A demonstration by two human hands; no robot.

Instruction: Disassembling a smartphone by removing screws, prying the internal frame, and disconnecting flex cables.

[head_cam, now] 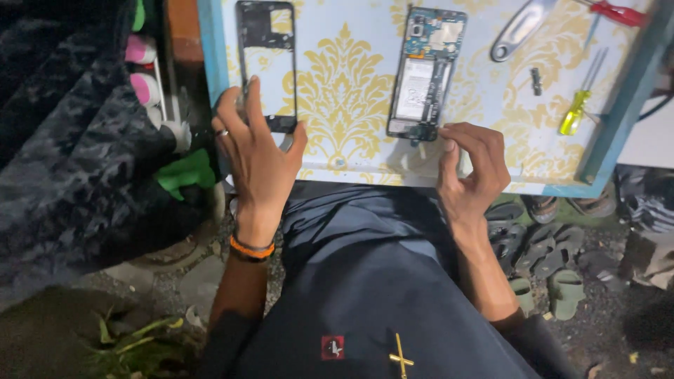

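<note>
Two hands are seen at the worktop's (365,172) near edge: the left hand (258,151), fingers spread, touches the frame (267,63); the right hand (472,165), fingertips pinched together, is held just below the opened phone (425,74).

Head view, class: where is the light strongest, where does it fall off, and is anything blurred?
Head view: the patterned table is brightest; the ground and the sandals below lie dim; the left hand and right hand look slightly soft; the opened phone stays fairly sharp.
</note>
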